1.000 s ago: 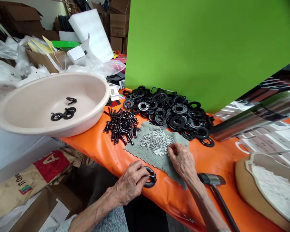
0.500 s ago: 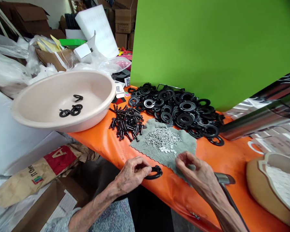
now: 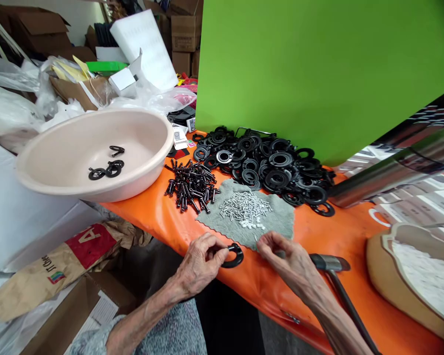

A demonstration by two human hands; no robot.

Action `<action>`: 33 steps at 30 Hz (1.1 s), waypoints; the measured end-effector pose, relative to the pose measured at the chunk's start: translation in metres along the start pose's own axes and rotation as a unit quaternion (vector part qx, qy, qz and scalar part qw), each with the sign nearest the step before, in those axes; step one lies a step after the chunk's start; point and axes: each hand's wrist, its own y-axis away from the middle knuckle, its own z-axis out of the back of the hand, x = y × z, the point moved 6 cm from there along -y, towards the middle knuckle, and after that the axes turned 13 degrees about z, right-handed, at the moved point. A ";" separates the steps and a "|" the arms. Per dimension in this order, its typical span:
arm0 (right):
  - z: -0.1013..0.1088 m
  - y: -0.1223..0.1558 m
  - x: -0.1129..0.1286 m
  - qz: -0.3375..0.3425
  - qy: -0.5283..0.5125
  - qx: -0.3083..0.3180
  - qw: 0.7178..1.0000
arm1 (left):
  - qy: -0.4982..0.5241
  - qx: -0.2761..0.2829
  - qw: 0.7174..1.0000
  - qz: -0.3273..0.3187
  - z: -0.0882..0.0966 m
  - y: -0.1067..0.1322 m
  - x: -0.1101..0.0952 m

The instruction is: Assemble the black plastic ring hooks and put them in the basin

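Observation:
My left hand [image 3: 200, 264] grips a black plastic ring [image 3: 234, 256] against the near edge of the orange table [image 3: 163, 222]. My right hand [image 3: 286, 259] hovers just right of it, thumb and forefinger pinched on a small silver pin [image 3: 256, 239]. Behind the hands a grey cloth [image 3: 277, 222] carries a heap of silver pins [image 3: 244, 206] and a few white bits. A pile of black studs [image 3: 190, 187] lies to the left of the cloth. Many black rings [image 3: 266, 165] are heaped further back.
A beige basin [image 3: 148, 162] at the left holds three black parts [image 3: 107, 167]. A hammer [image 3: 331, 268] lies by my right wrist. A tan basin of white material [image 3: 418, 276] sits at the right. A green board [image 3: 318, 69] stands behind. Boxes and bags crowd the left side.
My right hand left the pin heap and came back toward the ring with a pin pinched in its fingers. The left hand kept hold of the ring, shifting it slightly.

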 end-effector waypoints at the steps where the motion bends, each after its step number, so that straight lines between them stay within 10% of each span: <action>1: 0.000 -0.001 -0.002 0.002 0.009 -0.015 1.000 | 0.033 0.001 0.999 0.015 -0.001 -0.001 0.002; 12: -0.078 0.063 0.021 -0.027 -0.275 -0.061 0.959 | 0.250 0.029 0.961 0.114 -0.011 0.015 0.014; 23: -0.067 0.079 0.009 0.001 -0.249 0.069 0.966 | 0.104 0.061 0.993 0.021 0.005 0.027 0.010; 33: -0.083 0.096 0.019 -0.037 -0.259 -0.039 0.964 | 0.035 0.016 0.999 -0.009 0.004 0.041 0.008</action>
